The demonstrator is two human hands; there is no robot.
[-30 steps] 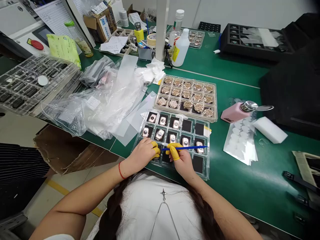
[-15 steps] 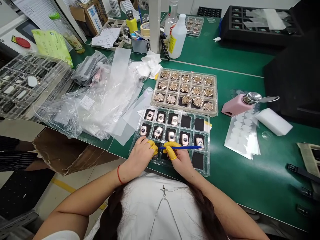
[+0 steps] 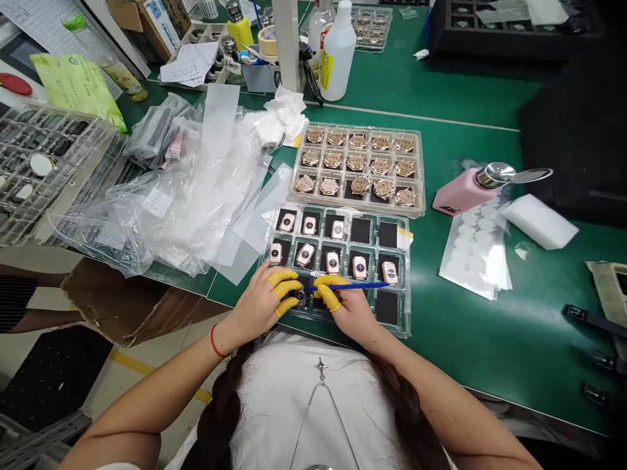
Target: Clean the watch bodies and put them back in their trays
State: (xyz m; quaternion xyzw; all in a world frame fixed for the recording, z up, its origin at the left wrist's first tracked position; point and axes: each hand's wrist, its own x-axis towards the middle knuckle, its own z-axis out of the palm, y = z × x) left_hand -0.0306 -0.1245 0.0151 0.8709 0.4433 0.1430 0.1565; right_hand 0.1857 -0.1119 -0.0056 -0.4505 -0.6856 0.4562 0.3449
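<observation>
Since a thin blue stick (image 3: 350,286) is pinched between the yellow-cotted fingers (image 3: 333,299) of the right hand (image 3: 353,310), and a small rose-gold watch case (image 3: 300,296) is clamped by the left hand (image 3: 259,301) in a lower cell of a clear plastic tray (image 3: 402,313), the light, easily scratched case would best be held by its edges; little room is left, neighbouring cases (image 3: 360,266) lying close.
</observation>
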